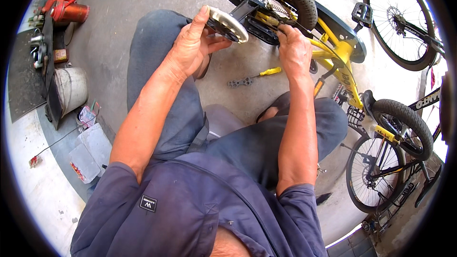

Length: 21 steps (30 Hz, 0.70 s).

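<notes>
A yellow children's bicycle lies tipped over on the floor ahead of me, its knobby-tyred wheel at the far side. My left hand grips a small training wheel with a pale rim, thumb on one face and fingers behind. A black bracket runs from that wheel toward the bicycle's axle. At the yellow tubing beside the axle, my right hand is closed with bent fingers; what they pinch is hidden. A yellow-handled screwdriver and a grey multi-hole bone wrench lie between my feet.
More bicycles stand at the right, one with a black wheel, another with a large wheel. Along the left are a whitish bucket, a red can and a clear plastic box.
</notes>
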Motion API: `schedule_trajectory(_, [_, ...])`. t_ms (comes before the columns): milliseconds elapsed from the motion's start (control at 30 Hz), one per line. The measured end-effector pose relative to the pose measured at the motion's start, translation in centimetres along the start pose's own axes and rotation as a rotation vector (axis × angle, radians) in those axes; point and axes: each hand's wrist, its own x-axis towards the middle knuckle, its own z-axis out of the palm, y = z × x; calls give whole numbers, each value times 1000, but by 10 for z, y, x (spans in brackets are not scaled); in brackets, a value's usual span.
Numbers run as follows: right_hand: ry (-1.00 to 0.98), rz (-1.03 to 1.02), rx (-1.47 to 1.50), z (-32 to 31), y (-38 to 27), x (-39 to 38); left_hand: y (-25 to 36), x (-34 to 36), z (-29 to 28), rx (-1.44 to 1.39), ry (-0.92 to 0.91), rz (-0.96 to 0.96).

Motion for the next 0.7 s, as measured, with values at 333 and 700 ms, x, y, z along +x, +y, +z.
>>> schedule_trajectory(333, [14, -45, -2, -6, -15, 10, 3, -2, 3, -12, 28, -3])
schedule_trajectory(700, [84, -89, -78, 4, -29, 19, 4, -2, 3, -8, 26, -21])
